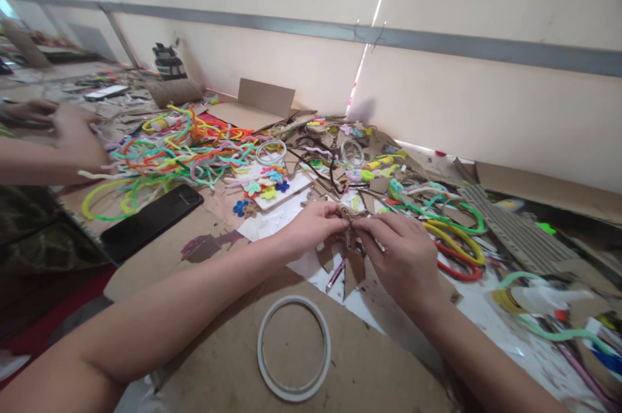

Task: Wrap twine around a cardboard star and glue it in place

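A small brown piece of corrugated cardboard is held up between my two hands over the middle of the table. My left hand pinches its left side between thumb and fingers. On the right side, my right hand grips the same piece with thumb and fingertips. Below it lie a pink pencil-like stick and pointed cardboard scraps on white paper. Colourful felt-like flowers rest on a white pad just beyond my left hand.
A tape roll lies near the front edge. Left are a black phone, tangled colourful pipe cleaners and another person's hands. A glue bottle lies right. Behind stands a twine roll.
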Available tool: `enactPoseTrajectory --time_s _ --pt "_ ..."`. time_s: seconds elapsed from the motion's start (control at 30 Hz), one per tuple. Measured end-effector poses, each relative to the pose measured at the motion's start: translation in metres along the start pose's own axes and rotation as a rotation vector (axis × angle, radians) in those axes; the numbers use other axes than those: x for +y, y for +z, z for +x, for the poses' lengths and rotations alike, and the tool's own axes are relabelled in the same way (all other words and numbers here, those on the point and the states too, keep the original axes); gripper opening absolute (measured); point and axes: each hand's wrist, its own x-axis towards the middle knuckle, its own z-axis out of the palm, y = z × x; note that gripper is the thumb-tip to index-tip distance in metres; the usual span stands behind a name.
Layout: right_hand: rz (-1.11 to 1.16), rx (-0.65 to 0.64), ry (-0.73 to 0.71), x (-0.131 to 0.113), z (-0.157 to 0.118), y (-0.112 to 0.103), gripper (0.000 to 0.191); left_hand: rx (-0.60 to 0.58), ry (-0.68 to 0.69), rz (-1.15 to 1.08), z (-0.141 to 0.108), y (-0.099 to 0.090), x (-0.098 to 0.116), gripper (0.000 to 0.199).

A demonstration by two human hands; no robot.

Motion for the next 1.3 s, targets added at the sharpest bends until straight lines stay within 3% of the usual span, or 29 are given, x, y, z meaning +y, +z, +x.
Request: enactPoseTrajectory --time_s 0.3,0.63,0.93,1.17,1.3 --pt "0.005 -0.004 -0.024 -0.001 0.0 -0.001 0.014 0.035 0.003 0.059 0.0 -0.002 -0.002 0.014" --pt "0.138 -0.042 0.116 0.001 -0.002 -0.002 0.007 0.024 0.023 -0.058 0.002 -0.002 -0.004 0.012" --pt "0.181 -0.068 0.192 0.0 0.0 -0.003 0.005 0.016 0.062 0.036 0.0 -0.001 -0.004 0.01" --pt "0.219 -0.092 0.234 -0.001 0.0 -0.003 0.007 0.022 0.066 0.128 0.002 -0.005 -0.009 0.02" --pt "0.271 -0.075 0.334 -0.001 0.002 -0.005 0.006 0.034 0.079 0.148 0.001 -0.003 -0.006 0.016"
